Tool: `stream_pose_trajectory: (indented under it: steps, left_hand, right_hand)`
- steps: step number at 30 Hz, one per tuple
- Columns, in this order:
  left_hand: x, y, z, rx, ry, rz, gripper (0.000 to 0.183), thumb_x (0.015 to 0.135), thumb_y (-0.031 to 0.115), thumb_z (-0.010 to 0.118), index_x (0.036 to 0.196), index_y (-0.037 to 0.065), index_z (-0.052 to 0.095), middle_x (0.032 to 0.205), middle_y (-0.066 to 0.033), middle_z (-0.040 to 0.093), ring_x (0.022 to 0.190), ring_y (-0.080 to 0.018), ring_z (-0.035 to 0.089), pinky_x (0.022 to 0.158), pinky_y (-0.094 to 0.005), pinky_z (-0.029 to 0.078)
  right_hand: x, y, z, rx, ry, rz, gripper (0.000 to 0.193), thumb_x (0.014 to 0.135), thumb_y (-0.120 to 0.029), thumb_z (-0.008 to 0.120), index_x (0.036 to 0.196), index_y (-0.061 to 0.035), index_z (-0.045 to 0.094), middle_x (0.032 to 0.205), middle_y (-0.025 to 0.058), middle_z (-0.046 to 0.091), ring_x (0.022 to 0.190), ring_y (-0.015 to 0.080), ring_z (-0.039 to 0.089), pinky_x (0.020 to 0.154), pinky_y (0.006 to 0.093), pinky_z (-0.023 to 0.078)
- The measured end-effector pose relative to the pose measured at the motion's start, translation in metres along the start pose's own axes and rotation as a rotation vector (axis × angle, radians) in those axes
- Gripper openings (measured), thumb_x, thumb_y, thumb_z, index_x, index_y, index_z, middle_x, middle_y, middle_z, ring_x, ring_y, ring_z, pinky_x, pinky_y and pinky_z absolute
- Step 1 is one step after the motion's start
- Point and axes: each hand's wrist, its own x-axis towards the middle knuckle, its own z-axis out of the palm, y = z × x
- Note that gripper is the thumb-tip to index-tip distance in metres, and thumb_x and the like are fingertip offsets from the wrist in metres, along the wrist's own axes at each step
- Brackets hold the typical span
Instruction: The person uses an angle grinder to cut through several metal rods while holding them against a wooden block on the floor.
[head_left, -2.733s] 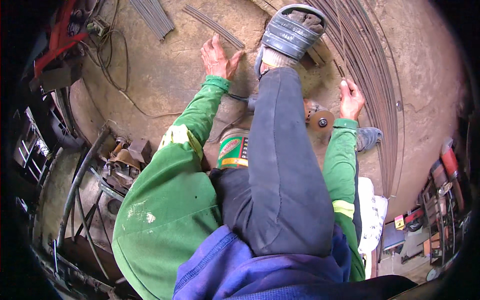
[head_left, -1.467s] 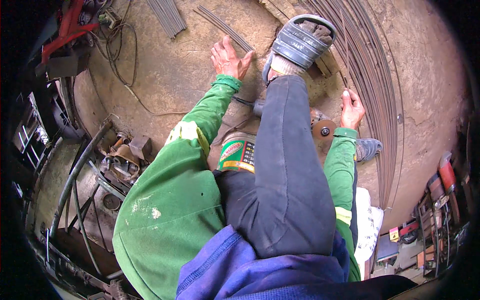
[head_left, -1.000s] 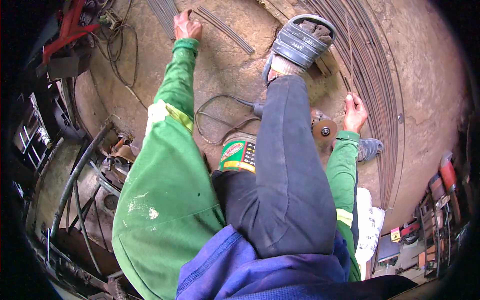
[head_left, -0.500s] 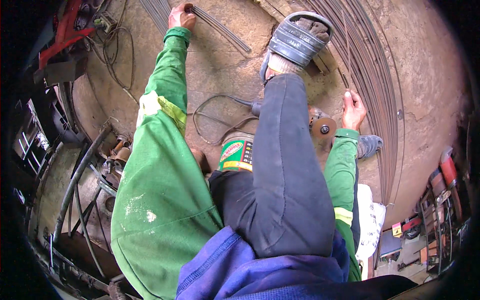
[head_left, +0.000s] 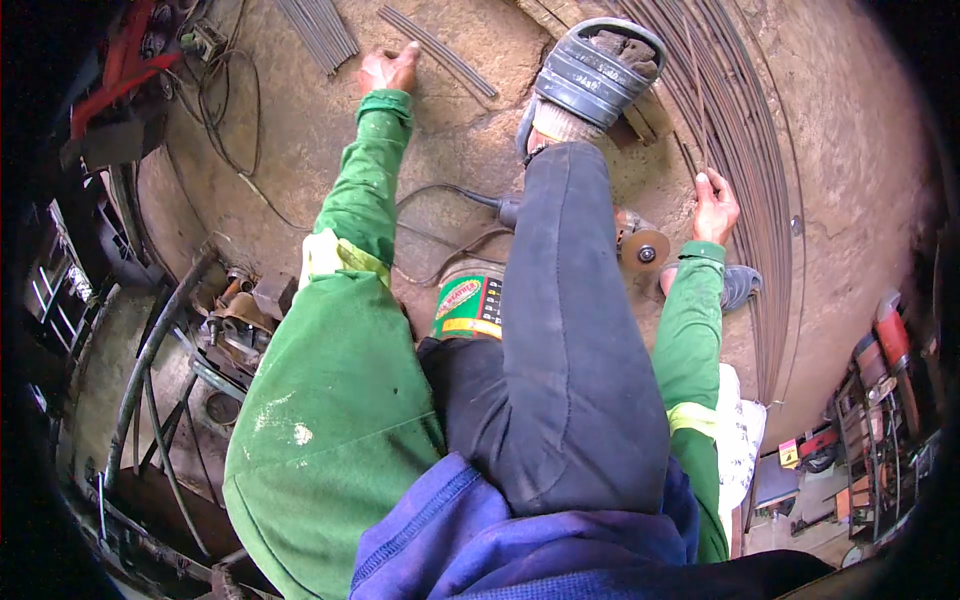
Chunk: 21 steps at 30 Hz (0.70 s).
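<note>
My left hand [head_left: 390,70] is low over the floor with its thumb and fingers apart, holding nothing. Just beyond its thumb lies a small bundle of short grey metal rods [head_left: 440,52]; a larger bundle of short rods [head_left: 318,35] is to its left. My right hand [head_left: 716,210] pinches the near end of a thin brown metal rod [head_left: 698,100], which stretches away over the long rods. Between my right hand and my leg sits an angle grinder [head_left: 640,240] with a cutting disc, partly hidden by the leg.
Long curved-looking rods [head_left: 770,190] run along the right. My sandalled foot [head_left: 600,80] rests at the far middle. A green paint bucket [head_left: 468,300] and a looping cord [head_left: 425,215] are between my arm and leg. Metal frames [head_left: 160,340] and scrap crowd the left.
My left hand has let go of the small rod bundle and come nearer and slightly right. My right hand keeps its pinch on the thin rod, shifting slightly right.
</note>
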Motion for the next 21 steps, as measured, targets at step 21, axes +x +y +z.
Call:
stream_pose_trajectory:
  steps: [21]
  left_hand:
    - [-0.037,0.051,0.031,-0.183,-0.175,-0.206,0.041,0.068,0.039,0.074,0.072,-0.002,0.07,0.068,-0.0153,0.068,0.072,-0.0249,0.068,0.075,-0.0336,0.054]
  right_hand:
    - [0.012,0.009,0.017,-0.025,-0.075,-0.029,0.029,0.082,-0.008,0.068,0.109,0.0008,0.064,0.093,0.0043,0.065,0.077,0.0106,0.056,0.072,0.0244,0.047]
